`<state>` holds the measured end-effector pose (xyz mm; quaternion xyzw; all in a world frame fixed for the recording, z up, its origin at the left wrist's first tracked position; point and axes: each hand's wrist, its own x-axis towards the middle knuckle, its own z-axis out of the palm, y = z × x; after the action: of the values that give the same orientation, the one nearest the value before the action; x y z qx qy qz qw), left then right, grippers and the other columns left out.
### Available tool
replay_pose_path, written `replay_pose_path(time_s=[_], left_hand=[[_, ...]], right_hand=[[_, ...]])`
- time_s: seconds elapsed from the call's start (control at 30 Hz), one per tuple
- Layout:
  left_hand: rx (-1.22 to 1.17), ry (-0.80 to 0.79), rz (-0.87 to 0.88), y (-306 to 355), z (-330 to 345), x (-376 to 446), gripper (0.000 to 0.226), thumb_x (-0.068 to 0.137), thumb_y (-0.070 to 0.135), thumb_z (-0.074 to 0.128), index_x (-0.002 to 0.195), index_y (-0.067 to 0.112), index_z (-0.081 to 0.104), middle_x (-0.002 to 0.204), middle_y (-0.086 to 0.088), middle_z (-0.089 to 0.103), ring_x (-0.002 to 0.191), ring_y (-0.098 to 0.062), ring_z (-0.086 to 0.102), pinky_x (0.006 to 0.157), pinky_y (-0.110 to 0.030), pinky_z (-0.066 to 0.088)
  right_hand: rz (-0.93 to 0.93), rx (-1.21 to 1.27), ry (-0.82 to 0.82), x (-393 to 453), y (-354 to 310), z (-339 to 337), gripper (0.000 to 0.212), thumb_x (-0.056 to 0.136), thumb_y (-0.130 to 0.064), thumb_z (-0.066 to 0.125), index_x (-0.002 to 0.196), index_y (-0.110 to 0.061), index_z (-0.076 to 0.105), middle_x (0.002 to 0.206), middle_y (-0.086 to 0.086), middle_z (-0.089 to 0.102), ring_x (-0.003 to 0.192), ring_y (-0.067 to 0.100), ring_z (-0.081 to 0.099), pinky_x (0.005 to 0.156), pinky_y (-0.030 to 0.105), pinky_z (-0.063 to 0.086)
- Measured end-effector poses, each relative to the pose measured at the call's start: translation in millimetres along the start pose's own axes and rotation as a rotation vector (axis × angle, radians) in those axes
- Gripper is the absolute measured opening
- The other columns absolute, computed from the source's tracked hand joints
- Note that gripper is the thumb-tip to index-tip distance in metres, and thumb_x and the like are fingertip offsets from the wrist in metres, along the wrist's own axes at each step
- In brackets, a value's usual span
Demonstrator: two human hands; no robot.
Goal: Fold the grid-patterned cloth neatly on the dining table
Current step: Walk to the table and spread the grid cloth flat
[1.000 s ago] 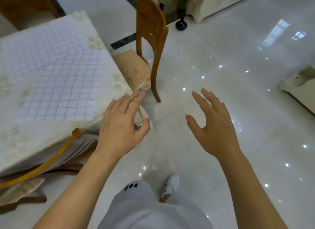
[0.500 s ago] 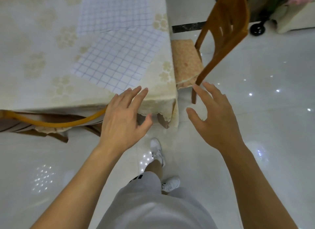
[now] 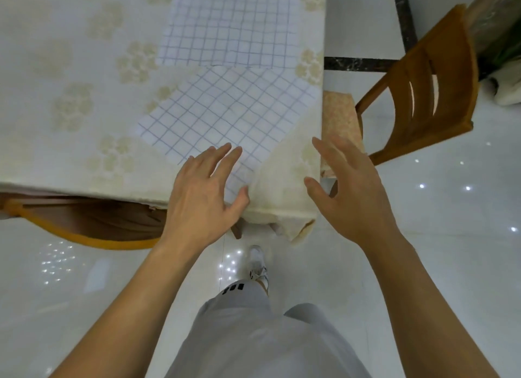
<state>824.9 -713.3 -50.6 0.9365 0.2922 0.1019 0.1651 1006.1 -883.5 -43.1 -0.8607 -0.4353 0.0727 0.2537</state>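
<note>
A white cloth with a thin blue grid [image 3: 225, 112] lies flat on the dining table [image 3: 70, 96], near its right corner, turned at an angle. A second grid piece [image 3: 231, 28] lies square beyond it, touching its far edge. My left hand [image 3: 205, 191] hovers over the near corner of the angled cloth, fingers spread, holding nothing. My right hand [image 3: 346, 191] is open at the table's right edge, beside the cloth and apart from it.
The table wears a cream flowered tablecloth that hangs over the near edge. A wooden chair [image 3: 423, 87] with a padded seat stands right of the table. Another chair's curved back [image 3: 84, 234] sits under the near edge. Glossy white floor surrounds me.
I have stepped closer to the table and turned towards it. Both open hands have come forward, the left now over the cloth's near corner, the right at the table's right edge.
</note>
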Motion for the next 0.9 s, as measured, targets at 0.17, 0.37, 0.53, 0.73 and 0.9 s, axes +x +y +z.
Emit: replay_pose_path(time_s=[0.17,0.37,0.53,0.73,0.9], left_hand=[[0.004,-0.005,-0.016,-17.1,-2.5,38.4,0.061,0.091,0.045,0.047,0.146,0.019,0.045,0.151,-0.004,0.046,0.138,-0.026,0.042,0.116,-0.049,0.031],[-0.016,-0.004,-0.071,-25.4,-0.6,66.0,0.061,0.091,0.045,0.047,0.146,0.019,0.046,0.150,-0.004,0.047,0.138,-0.025,0.042,0.115,-0.049,0.032],[0.015,-0.014,-0.144,-31.2,9.6,83.7,0.061,0.091,0.047,0.045,0.146,0.019,0.046,0.150,-0.004,0.047,0.137,-0.025,0.044,0.114,-0.050,0.035],[0.058,-0.002,-0.295,-21.4,24.6,102.0,0.061,0.092,0.047,0.046,0.145,0.019,0.047,0.150,-0.005,0.048,0.136,-0.026,0.045,0.114,-0.048,0.035],[0.103,-0.006,-0.456,-7.4,38.1,107.2,0.060,0.092,0.050,0.045,0.145,0.021,0.046,0.150,-0.004,0.048,0.136,-0.026,0.046,0.113,-0.045,0.033]], right_hand=[[-0.027,0.008,0.003,47.9,-5.9,8.2,0.060,0.093,-0.040,0.062,0.148,-0.027,0.041,0.157,0.003,0.036,0.143,0.026,0.034,0.111,0.058,0.037],[-0.087,0.026,-0.046,91.0,-5.4,13.8,0.060,0.092,-0.043,0.056,0.148,-0.024,0.042,0.157,0.005,0.036,0.143,0.027,0.034,0.111,0.060,0.036],[-0.126,0.052,-0.079,125.4,3.1,16.7,0.060,0.091,-0.043,0.055,0.148,-0.025,0.043,0.157,0.004,0.037,0.144,0.025,0.032,0.110,0.060,0.036],[-0.205,0.104,-0.263,172.1,28.6,19.1,0.061,0.092,-0.047,0.049,0.151,-0.032,0.036,0.161,-0.005,0.026,0.149,0.016,0.019,0.118,0.056,0.024],[-0.353,0.087,-0.377,210.7,53.9,24.3,0.060,0.094,-0.048,0.044,0.151,-0.031,0.035,0.162,-0.004,0.025,0.150,0.017,0.018,0.121,0.054,0.018]])
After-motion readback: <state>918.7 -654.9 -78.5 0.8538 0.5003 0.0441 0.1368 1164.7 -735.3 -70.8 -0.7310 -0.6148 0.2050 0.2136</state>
